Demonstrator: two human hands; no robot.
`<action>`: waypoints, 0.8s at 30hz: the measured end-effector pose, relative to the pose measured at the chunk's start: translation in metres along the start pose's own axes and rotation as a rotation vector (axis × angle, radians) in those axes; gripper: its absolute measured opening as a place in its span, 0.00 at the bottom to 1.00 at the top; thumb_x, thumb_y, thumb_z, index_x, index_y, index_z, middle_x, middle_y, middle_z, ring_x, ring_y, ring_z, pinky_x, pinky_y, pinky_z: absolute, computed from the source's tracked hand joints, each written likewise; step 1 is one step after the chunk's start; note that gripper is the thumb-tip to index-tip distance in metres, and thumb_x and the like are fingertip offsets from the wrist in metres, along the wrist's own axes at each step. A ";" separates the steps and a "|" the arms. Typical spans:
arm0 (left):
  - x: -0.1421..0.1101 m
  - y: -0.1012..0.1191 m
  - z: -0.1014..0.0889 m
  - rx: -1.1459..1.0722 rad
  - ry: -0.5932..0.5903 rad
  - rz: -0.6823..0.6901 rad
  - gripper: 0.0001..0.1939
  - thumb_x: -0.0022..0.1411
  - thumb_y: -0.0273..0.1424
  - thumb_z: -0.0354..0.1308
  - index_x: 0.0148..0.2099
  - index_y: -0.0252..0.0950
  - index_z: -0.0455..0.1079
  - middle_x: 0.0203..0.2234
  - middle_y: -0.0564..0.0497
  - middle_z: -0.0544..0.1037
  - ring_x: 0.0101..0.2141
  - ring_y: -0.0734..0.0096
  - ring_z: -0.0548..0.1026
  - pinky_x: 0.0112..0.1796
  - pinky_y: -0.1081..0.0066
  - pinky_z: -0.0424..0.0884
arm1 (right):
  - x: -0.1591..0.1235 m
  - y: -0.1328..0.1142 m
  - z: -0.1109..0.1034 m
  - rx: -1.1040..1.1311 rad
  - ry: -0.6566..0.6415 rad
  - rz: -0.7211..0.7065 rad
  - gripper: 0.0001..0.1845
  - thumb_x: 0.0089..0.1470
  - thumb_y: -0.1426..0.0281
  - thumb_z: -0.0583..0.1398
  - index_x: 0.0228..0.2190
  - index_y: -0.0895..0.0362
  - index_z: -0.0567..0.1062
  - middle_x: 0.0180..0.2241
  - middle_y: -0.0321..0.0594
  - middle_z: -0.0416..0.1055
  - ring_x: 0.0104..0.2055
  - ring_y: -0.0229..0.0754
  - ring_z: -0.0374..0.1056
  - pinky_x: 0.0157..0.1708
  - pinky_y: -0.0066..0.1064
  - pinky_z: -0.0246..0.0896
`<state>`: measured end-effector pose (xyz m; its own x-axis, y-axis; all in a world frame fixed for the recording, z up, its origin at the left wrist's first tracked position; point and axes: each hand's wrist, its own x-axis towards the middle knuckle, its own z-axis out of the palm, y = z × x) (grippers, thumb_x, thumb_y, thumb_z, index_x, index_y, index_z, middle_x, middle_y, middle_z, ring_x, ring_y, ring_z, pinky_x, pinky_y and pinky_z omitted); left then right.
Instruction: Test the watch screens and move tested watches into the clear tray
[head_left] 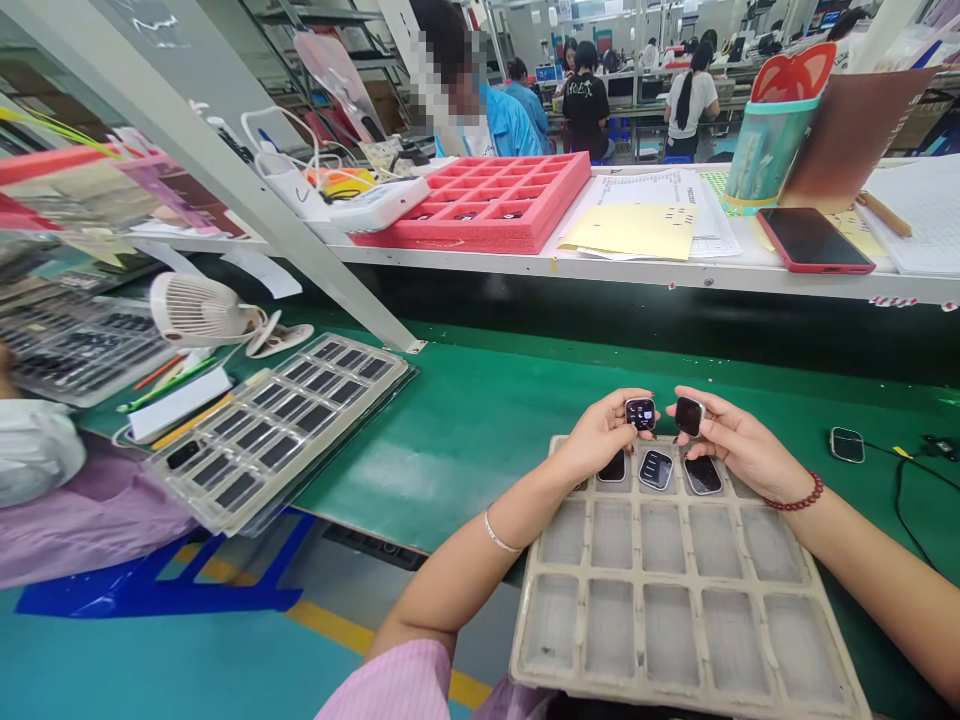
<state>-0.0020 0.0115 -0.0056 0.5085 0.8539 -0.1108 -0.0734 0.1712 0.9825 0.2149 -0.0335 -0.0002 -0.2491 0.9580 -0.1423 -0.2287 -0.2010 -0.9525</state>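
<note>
Square silver-rimmed smartwatches (703, 475) with black glass faces are gathered at a beige plastic tray (641, 575) with translucent compartments, which seems to overhang the near edge of the green surface (450, 440). Only cloudy bottoms show in its two nearer rows; three watches can be made out in the far row, the middle one (655, 469) with its screen lit, and part of that row is hidden. Just above the tray's far edge, the left hand (611, 425) pinches a lit watch (640, 414) between thumb and fingers, and the right hand (739, 440) grips a dark-faced watch (689, 416) the same way, the two apart. Judging by that, the handling is partway: two watches are up in the hands, neither set down in a compartment, and at least three rest in the tray; how many have been dealt with cannot be told. Toward the surface's right edge another square watch (847, 445) lies near a thin black cable (897, 500). Toward the left edge, well apart, sits a stack of beige-framed trays (319, 443) holding dark rectangular pieces (279, 452), near a co-worker's lilac garment (112, 530), with a white handheld fan (195, 308) behind. Farther off, on the white shelf (637, 275) above the surface's far edge, stand or lie a red foam tray (480, 235), yellow and white papers (630, 232), a teal cup (772, 155) and a red-edged phone (816, 240); beyond, a person in a blue jacket (514, 120) shows behind the foam tray.
</note>
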 end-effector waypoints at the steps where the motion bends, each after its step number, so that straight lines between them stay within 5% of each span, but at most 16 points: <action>1: 0.000 0.000 0.000 0.005 0.001 -0.001 0.27 0.49 0.22 0.57 0.54 0.34 0.66 0.43 0.43 0.78 0.34 0.69 0.78 0.27 0.76 0.66 | 0.000 0.000 0.000 -0.003 0.000 -0.004 0.25 0.55 0.62 0.65 0.54 0.49 0.71 0.51 0.45 0.72 0.37 0.40 0.72 0.35 0.34 0.73; 15: -0.001 0.000 0.001 0.021 -0.035 -0.012 0.26 0.51 0.23 0.58 0.54 0.34 0.66 0.43 0.43 0.77 0.33 0.71 0.78 0.28 0.76 0.66 | 0.000 -0.001 0.000 0.002 0.017 0.006 0.24 0.56 0.59 0.64 0.53 0.50 0.72 0.50 0.46 0.74 0.39 0.44 0.76 0.34 0.33 0.74; 20: -0.004 0.001 0.002 0.023 -0.086 -0.011 0.24 0.52 0.22 0.58 0.53 0.35 0.67 0.42 0.45 0.77 0.33 0.72 0.78 0.33 0.74 0.68 | 0.001 0.001 -0.001 -0.052 0.050 -0.075 0.17 0.60 0.57 0.59 0.43 0.55 0.75 0.39 0.45 0.77 0.26 0.37 0.72 0.26 0.30 0.70; 24: -0.005 0.002 0.003 0.008 -0.104 -0.013 0.23 0.53 0.20 0.57 0.52 0.35 0.67 0.41 0.46 0.77 0.33 0.72 0.78 0.37 0.72 0.70 | 0.001 0.003 0.002 -0.174 0.083 -0.082 0.15 0.55 0.66 0.63 0.45 0.54 0.72 0.36 0.40 0.75 0.22 0.33 0.67 0.24 0.28 0.68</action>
<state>-0.0017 0.0060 -0.0030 0.5956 0.7960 -0.1080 -0.0597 0.1778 0.9822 0.2122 -0.0337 -0.0023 -0.1562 0.9847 -0.0777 -0.0768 -0.0905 -0.9929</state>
